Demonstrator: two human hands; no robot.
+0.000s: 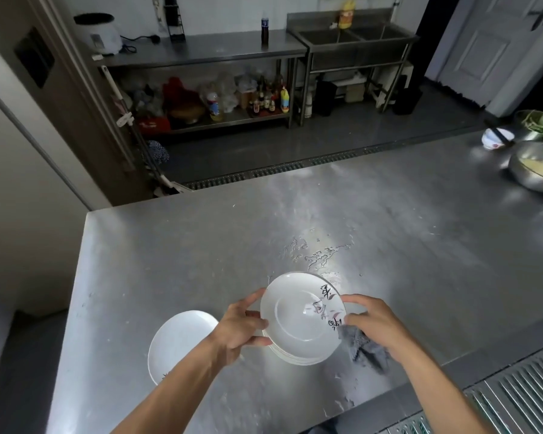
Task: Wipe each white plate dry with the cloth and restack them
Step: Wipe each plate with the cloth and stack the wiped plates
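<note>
Left hand (pixel 242 327) grips top plate (pixel 298 314); right hand (pixel 373 324) clutches cloth (pixel 362 346), thumb on rim.

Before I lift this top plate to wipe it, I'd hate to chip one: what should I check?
1. Left hand grips the top plate at its rim: ok.
2. Right hand holds the cloth: ok.
3. Single plate on the left lies flat on the table: ok.
4. Table dry: not ok, water drops beyond the plates.
5. Top plate already dry: cannot tell.
</note>
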